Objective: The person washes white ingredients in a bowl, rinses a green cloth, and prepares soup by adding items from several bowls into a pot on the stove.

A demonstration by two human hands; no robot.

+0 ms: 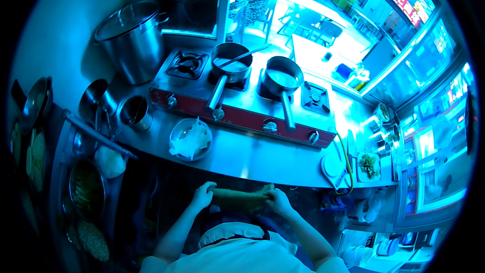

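Observation:
A greenish cloth [240, 196] is stretched between my two hands in front of my body, below the counter's front edge. My left hand [204, 194] grips its left end. At the other end my right hand [279, 200] pinches a bunched corner. Beyond the hands, a round bowl [189, 156] with pale, crumpled sheet-like material stands on the metal counter [242, 159]. Two saucepans sit on the gas stove behind it. The left saucepan [230, 77] has a long thin utensil across its rim; pale liquid shows in the right saucepan [283, 83].
A tall lidded stockpot [132, 49] stands back left, near metal containers [135, 113]. A kitchen scale [333, 167] and a plate of food [368, 167] sit at right, by a yellow hose [345, 151]. Food pans [86, 189] line the left side. A person [255, 0] sits outside.

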